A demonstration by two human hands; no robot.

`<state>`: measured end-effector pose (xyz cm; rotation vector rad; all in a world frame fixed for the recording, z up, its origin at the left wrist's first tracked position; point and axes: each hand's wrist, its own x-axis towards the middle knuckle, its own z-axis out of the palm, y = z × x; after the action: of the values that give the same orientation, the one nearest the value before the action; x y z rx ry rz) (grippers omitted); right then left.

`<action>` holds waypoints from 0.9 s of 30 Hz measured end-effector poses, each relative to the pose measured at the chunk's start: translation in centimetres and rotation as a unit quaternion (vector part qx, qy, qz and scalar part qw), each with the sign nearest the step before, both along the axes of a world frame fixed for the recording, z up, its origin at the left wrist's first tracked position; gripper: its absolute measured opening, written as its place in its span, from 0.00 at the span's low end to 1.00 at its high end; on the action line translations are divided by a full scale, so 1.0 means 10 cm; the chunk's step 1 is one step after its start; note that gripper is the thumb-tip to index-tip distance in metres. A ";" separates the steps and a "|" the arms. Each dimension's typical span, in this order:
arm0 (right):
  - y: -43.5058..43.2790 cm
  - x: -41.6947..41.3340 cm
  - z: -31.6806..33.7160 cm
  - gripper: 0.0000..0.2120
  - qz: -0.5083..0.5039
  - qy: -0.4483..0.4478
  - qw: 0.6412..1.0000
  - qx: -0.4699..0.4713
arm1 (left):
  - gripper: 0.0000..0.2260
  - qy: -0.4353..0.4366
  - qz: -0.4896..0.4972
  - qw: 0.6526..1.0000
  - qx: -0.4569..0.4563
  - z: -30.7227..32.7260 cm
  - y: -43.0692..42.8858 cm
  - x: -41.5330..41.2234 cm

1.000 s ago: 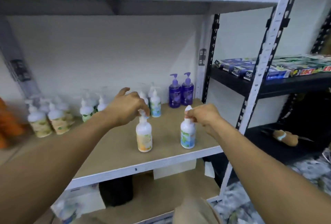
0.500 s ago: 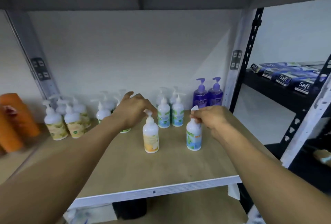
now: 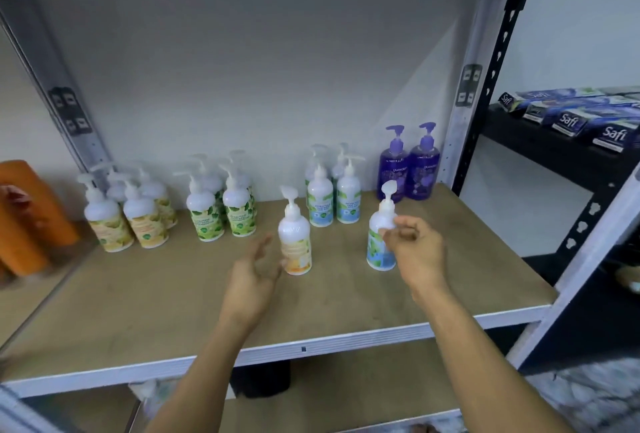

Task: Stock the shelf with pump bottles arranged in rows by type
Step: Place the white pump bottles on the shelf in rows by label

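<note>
Shelf point(image 3: 346, 301): tan board with a pale metal front edge, set in a grey metal rack against a white wall.

Front, loose items:
- White plastic pump bottle with orange-yellow label point(image 3: 294, 236), upright near the middle of the board. The left hand point(image 3: 254, 276) is just beside its lower left, palm turned inward, fingers spread and extended; the fingertips lie close to the label, and motion blur makes contact impossible to confirm. The hand is not closed around it.
- White plastic pump bottle with blue-green label point(image 3: 380, 235), upright, to the right of the first and well apart from it. The right hand point(image 3: 414, 249) covers its right flank, fingers loosely curled with thumb and forefinger near the bottle's shoulder; whether they pinch it cannot be told.

Rear rows, left to right along the wall:
- Group of white pump bottles with yellow labels point(image 3: 128, 214), four or so, two deep.
- Group of white pump bottles with green leaf labels point(image 3: 221, 210), two deep.
- Group of white pump bottles with pale blue labels point(image 3: 334, 197), two deep, directly behind the gap between the loose pair.
- Two purple translucent pump bottles point(image 3: 408, 165), side by side at the right rear corner.

Adjacent: orange containers point(image 3: 31, 217) at far left; dark blue boxes marked "Safi" point(image 3: 571, 120) on a black shelf point(image 3: 554, 155) at right.
</note>
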<state>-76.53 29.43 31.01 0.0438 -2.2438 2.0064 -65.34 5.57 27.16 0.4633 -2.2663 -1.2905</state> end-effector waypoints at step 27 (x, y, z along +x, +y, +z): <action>-0.10 -0.24 -0.67 0.37 -0.014 0.074 0.976 0.203 | 0.31 -0.062 -0.014 0.993 -0.101 -0.26 -0.03 -0.33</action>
<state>-78.89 28.43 24.33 0.1934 -2.4944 1.4452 -68.66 5.24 24.52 0.4506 -2.4829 -1.0569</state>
